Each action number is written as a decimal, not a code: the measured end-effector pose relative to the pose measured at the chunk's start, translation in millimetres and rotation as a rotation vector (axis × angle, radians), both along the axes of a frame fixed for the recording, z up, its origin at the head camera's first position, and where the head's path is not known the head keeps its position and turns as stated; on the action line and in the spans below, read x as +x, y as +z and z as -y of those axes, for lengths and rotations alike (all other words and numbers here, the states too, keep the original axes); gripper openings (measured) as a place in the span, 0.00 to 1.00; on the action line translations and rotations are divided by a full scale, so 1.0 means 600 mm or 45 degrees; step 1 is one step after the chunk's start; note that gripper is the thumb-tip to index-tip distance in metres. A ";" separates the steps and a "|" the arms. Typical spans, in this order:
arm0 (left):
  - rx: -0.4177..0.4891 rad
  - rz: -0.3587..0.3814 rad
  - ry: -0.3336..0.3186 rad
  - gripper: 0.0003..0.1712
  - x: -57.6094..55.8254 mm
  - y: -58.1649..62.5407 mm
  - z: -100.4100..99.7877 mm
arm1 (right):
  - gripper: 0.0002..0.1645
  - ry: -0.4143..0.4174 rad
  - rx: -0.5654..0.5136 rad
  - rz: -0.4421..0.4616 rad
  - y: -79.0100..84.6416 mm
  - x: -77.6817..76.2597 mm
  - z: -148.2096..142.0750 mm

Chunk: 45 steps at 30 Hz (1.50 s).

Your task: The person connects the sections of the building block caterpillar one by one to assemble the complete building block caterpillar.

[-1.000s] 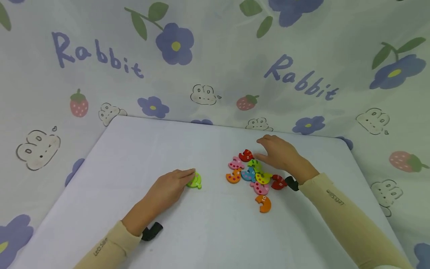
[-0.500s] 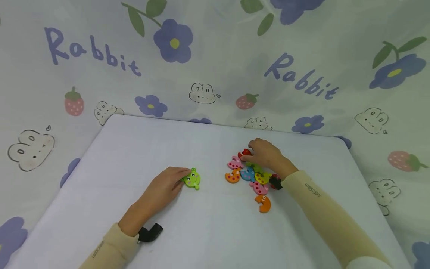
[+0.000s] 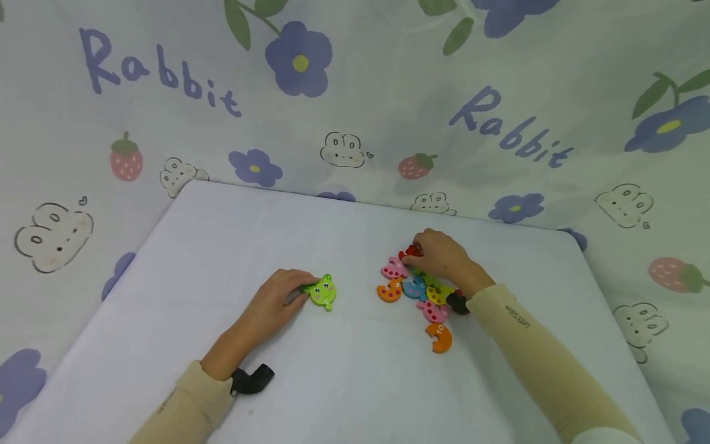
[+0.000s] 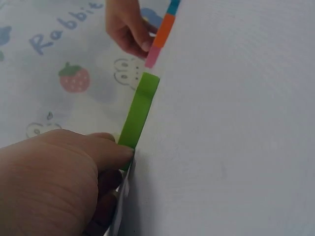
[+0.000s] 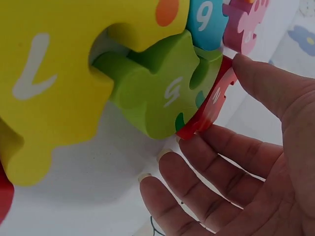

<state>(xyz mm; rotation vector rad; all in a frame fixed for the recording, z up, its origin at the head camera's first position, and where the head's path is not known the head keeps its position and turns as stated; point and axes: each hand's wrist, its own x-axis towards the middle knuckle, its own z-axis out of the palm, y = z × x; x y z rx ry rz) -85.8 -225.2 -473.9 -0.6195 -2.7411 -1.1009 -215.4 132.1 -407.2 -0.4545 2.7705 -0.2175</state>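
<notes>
My left hand [image 3: 272, 305] pinches the left edge of a green smiling-face puzzle piece [image 3: 323, 292] lying on the white table. In the left wrist view, the thumb side meets the end of this green piece [image 4: 139, 110]. My right hand [image 3: 442, 256] is at the back of a cluster of numbered puzzle pieces. Its thumb and fingers pinch a red puzzle piece [image 5: 210, 105], mostly covered in the head view. Touching that red piece is a green piece numbered 5 [image 5: 165, 91]; a yellow piece [image 5: 54, 73] lies beside it.
Around the right hand lie a pink piece [image 3: 394, 269], an orange piece [image 3: 390, 290], a blue piece [image 3: 413, 288] and another pink piece [image 3: 432, 312]. An orange piece marked 10 [image 3: 440, 339] sits nearest the front. A printed curtain [image 3: 366, 111] hangs behind the table.
My right hand has come left and down from beside the cluster and now grips the red piece. My left hand has drawn back slightly, uncovering the green face.
</notes>
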 end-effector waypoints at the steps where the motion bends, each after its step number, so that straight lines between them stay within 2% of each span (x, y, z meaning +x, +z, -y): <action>1: 0.012 -0.005 0.002 0.23 0.000 -0.001 0.000 | 0.35 -0.003 -0.005 -0.003 0.000 0.000 -0.002; 8: 0.031 -0.031 0.042 0.20 0.000 -0.003 0.000 | 0.36 0.022 0.023 -0.031 -0.001 0.004 -0.006; 12: 0.038 -0.040 0.043 0.20 0.001 -0.007 0.001 | 0.38 0.068 0.091 -0.086 -0.002 0.012 -0.001; 16: 0.056 -0.049 0.035 0.20 0.001 -0.009 0.001 | 0.39 0.069 0.121 -0.126 -0.004 0.018 -0.001; 21: 0.066 -0.018 0.044 0.19 0.001 -0.006 -0.002 | 0.39 0.043 0.084 -0.120 -0.005 0.020 -0.005; 26: 0.064 -0.025 0.053 0.19 0.002 -0.003 -0.003 | 0.39 0.036 0.042 -0.095 -0.006 0.023 -0.008; 33: 0.054 -0.021 0.065 0.20 0.004 0.000 -0.001 | 0.41 0.043 0.049 -0.078 -0.010 0.026 -0.008; 36: 0.041 -0.010 0.066 0.19 0.003 -0.002 0.000 | 0.41 0.027 0.013 -0.068 -0.012 0.027 -0.013; 40: 0.053 0.009 0.063 0.17 0.002 -0.006 0.002 | 0.41 -0.037 -0.101 -0.030 -0.011 0.029 -0.019; 45: 0.074 0.019 0.065 0.16 0.003 -0.008 0.004 | 0.42 -0.052 -0.197 -0.045 0.010 0.042 -0.013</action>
